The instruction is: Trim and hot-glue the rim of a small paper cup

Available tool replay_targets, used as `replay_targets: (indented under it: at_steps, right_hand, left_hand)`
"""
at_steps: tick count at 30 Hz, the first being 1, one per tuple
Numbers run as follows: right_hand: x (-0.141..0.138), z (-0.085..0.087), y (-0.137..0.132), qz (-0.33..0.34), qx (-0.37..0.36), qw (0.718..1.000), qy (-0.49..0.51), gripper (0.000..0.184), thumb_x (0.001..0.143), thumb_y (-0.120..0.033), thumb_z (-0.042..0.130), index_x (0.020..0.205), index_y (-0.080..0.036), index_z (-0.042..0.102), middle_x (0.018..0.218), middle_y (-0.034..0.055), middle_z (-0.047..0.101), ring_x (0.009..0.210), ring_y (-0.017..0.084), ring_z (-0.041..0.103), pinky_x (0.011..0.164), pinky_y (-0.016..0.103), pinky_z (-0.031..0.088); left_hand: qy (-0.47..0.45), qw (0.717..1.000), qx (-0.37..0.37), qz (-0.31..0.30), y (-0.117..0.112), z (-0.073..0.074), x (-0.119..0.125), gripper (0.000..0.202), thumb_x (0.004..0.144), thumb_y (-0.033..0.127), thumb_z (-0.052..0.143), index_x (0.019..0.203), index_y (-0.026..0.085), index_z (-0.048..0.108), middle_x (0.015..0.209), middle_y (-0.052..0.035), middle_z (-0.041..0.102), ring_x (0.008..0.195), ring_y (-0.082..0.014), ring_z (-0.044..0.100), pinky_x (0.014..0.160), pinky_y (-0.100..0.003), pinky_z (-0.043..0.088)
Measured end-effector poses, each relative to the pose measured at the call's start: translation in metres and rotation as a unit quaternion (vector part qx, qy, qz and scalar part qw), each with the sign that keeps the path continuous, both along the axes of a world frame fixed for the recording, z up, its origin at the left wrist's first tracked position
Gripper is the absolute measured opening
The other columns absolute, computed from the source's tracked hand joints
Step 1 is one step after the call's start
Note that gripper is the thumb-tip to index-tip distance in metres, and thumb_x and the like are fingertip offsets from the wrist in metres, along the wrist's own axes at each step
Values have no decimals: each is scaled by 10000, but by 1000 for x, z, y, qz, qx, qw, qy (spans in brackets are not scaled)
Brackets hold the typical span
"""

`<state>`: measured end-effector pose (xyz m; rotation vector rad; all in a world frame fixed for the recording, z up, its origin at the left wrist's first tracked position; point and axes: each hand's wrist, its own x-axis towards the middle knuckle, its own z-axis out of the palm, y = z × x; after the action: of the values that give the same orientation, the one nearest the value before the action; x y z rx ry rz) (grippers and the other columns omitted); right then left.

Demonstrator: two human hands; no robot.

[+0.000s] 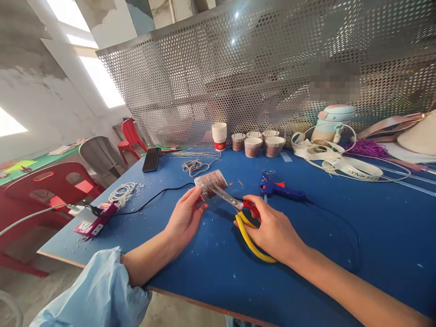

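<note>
My left hand (185, 217) pinches a small paper cup wrapped in shiny cord (211, 182), tipped on its side just above the blue table (340, 236). My right hand (272, 229) is closed round the yellow handles of a pair of scissors (245, 227). Their metal blades point up-left and touch the cup's rim. Both hands are near the table's front middle.
A blue glue gun (281, 190) lies just behind my right hand, its black cord curving right. Wrapped cups (254, 146) and a paper cup stack (219, 135) line the perforated metal screen. A phone (151, 159), cord coils (195, 166), a power strip (95, 221) and white ribbon (335, 159) lie around. Red chairs stand left.
</note>
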<state>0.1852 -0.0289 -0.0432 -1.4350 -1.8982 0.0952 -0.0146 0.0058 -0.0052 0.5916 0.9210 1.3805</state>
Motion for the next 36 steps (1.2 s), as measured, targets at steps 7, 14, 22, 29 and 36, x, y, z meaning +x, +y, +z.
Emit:
replay_targets:
  at_steps: [7,14,22,29,36]
  right_hand:
    - [-1,-2,1,8,37,998,-44,470,774,-373,708,1178,-192,549,931,52,740,766,236,723,616,346,577]
    - [-2,-2,-1,15,52,996,-65,456,802,-355,683,1200,-197,526,1027,51,729,828,245,727,623,364,587]
    - [1,-2,-2,2,60,995,-82,431,829,-366,644,1204,-188,529,1046,66,728,840,248,727,619,338,571]
    - [5,0,-1,4,132,982,-137,368,882,-343,558,1185,-134,561,931,87,722,763,226,718,525,282,508]
    - [17,5,3,19,201,961,-190,317,863,-221,517,1152,-114,591,837,63,700,684,196,696,479,271,459]
  left_hand:
    - [-114,993,-18,-29,2,3,3,133,865,50,517,813,88,633,900,-92,688,831,-160,674,784,-300,603]
    - [-114,993,-26,-22,-1,8,0,120,874,50,519,823,102,614,839,-59,667,712,-124,646,664,-270,608]
    - [-110,992,-23,-57,0,3,-1,121,872,33,528,797,100,596,711,-43,634,633,-111,636,582,-205,565]
    - [-122,991,-23,-44,0,3,1,178,851,-21,530,736,107,573,775,-64,669,681,-109,668,701,-217,596]
    - [-113,992,-17,-44,-1,2,1,176,849,-24,526,740,110,563,782,-59,661,676,-112,669,662,-213,597]
